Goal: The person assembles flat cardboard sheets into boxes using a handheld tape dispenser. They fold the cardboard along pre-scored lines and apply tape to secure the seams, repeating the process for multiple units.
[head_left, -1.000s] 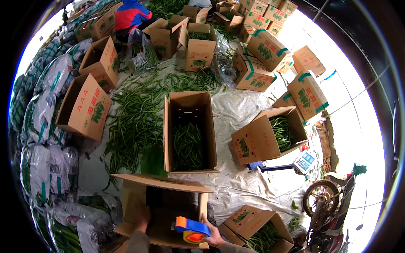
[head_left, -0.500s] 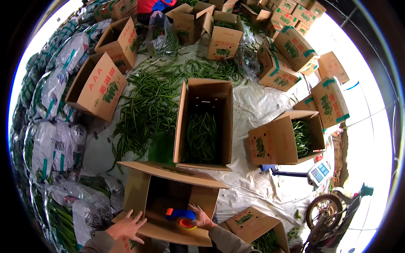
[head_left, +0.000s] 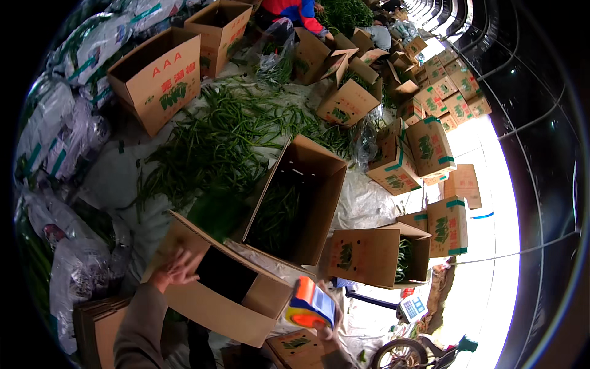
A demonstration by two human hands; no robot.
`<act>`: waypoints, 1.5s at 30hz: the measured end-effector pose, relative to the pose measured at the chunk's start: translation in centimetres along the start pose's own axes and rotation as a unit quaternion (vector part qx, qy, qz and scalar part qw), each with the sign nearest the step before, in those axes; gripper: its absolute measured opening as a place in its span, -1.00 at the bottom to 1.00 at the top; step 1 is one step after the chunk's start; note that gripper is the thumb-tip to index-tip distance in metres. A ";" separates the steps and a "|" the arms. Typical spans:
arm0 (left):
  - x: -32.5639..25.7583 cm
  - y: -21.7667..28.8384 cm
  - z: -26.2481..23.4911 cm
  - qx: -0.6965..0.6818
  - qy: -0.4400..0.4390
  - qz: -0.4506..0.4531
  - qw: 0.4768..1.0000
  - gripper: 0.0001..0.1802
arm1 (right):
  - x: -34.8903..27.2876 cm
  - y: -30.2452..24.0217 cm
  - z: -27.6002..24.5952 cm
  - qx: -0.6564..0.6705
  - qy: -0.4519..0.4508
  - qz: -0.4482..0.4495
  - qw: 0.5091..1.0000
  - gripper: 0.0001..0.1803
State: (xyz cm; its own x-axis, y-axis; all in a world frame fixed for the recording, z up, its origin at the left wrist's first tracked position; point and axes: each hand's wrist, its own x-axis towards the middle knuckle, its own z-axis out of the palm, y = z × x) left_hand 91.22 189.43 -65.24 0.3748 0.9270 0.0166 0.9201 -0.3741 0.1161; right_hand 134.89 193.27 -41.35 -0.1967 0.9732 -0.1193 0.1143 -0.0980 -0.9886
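Note:
A cardboard box (head_left: 215, 313) sits tilted in front of me, its dark inside partly in view. My left hand (head_left: 174, 270) rests against the box's left wall, fingers spread and slightly blurred. Off the box's right end, my right hand (head_left: 327, 337) grips an orange and blue tape dispenser (head_left: 313, 301), smeared a little by motion. Most of the right hand's fingers are hidden behind the dispenser. Just beyond stands another open box (head_left: 332, 203) with long green peppers (head_left: 276, 212) inside.
Loose green peppers (head_left: 215, 144) lie heaped on the pale sheet. Bagged peppers (head_left: 80, 270) line the left side. At the right are a box of peppers (head_left: 362, 257), a scale display (head_left: 412, 307) and a wheel (head_left: 399, 355). A person (head_left: 295, 12) works at the back.
My right hand has lifted the tape dispenser from the near box's opening out past its right end. My left hand has shifted onto the left wall. The box appears turned, and the whole view has rotated.

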 end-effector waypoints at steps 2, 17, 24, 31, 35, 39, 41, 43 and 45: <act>-2.1 2.3 2.9 0.042 0.190 -0.227 0.954 -0.30 | 3.6 0.9 1.2 -0.075 -0.014 -0.038 0.996 -0.15; -4.1 2.0 0.3 -0.116 0.213 -0.550 0.799 -0.58 | -5.0 19.4 9.3 -0.170 -0.228 0.093 0.954 -0.23; 1.6 4.5 3.3 -0.086 0.217 -0.671 0.703 -0.49 | -4.0 20.4 6.3 -0.109 -0.252 0.157 0.949 -0.07; 0.2 3.5 3.5 0.028 0.234 -0.584 0.777 -0.68 | -4.6 17.1 7.8 -0.073 -0.109 0.086 0.988 -0.35; -0.1 3.6 3.7 0.035 0.219 -0.602 0.767 -0.69 | -4.2 17.5 10.6 -0.116 -0.101 -0.165 0.974 -0.47; 0.3 3.3 3.2 0.063 0.272 -0.573 0.770 -0.74 | -2.5 20.3 13.1 -0.124 -0.148 -0.237 0.952 -0.51; -0.2 3.2 3.1 0.006 0.268 -0.577 0.772 -0.74 | -2.3 21.4 14.0 -0.152 -0.161 -0.225 0.949 -0.54; -0.4 3.2 3.2 0.009 0.274 -0.571 0.774 -0.76 | -2.4 22.1 14.3 -0.215 -0.170 -0.190 0.943 -0.56; -0.5 2.9 3.3 0.009 0.272 -0.568 0.776 -0.77 | -2.8 23.4 14.1 -0.163 -0.172 -0.232 0.943 -0.57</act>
State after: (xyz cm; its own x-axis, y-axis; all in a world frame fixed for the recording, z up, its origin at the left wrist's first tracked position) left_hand 94.13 187.80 -68.15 -0.7798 0.5309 0.3317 0.6243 0.6986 0.3496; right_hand 124.40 185.28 -65.42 -0.5969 0.7650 0.2420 0.2207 0.4465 -0.8671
